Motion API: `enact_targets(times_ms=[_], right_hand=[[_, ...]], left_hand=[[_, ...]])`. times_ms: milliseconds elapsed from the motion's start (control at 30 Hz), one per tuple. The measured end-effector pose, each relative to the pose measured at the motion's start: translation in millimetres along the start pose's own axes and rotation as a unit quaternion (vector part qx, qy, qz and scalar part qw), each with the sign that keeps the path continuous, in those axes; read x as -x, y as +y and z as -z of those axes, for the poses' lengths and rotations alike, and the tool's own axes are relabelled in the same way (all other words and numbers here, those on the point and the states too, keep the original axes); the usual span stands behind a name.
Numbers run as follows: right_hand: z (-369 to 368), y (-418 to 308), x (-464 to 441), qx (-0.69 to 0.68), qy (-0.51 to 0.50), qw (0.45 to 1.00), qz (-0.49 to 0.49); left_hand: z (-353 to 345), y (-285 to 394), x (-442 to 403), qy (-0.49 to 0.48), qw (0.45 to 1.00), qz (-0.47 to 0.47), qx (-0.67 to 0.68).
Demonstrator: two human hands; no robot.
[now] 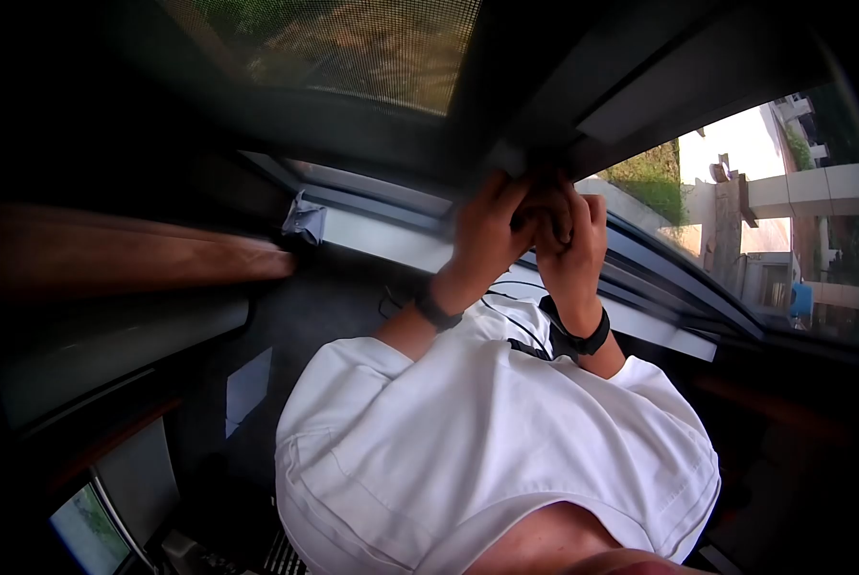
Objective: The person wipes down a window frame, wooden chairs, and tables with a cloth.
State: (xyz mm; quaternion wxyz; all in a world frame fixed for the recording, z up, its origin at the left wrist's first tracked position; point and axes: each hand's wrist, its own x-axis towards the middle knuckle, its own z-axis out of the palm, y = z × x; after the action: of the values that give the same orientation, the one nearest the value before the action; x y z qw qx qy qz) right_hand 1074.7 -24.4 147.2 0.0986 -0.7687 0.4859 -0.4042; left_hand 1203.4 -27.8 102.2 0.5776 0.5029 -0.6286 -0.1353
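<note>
Head cam: see L hand [485, 228] & R hand [575, 244], both curled narrow, close together, by dark window frame [545, 105] btwn screen [353, 48] & glass [784, 211]; can't tell if gripping anything. Best go slow, keep both steady, share force evenly, ease off if stiff.

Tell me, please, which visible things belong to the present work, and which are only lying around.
Seemingly in the work: left hand; right hand; window frame behind them.

Apparently lying around: crumpled grey item near the sill; pale flat piece.
</note>
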Motion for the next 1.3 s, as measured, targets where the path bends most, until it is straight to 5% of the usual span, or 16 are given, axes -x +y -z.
enact_targets(times_ms=[200, 467, 700, 1300], right_hand=[[-15, 5, 4, 0.009, 0.001, 1.0, -0.007], [5, -12, -34, -0.035, 0.131, 0.988, 0.07], [-36, 27, 8, 0.007, 0.083, 0.996, 0.044], [-58, 42, 18, -0.004, 0.096, 0.992, 0.079]], left_hand=[[-5, -20, 10, -0.017, 0.999, 0.03, 0.041], [4, 12, -40, 0.05, 0.993, -0.076, 0.071], [-6, -18, -3, 0.008, 0.996, 0.034, 0.076], [-6, -30, 8, 0.028, 0.997, 0.017, 0.066]])
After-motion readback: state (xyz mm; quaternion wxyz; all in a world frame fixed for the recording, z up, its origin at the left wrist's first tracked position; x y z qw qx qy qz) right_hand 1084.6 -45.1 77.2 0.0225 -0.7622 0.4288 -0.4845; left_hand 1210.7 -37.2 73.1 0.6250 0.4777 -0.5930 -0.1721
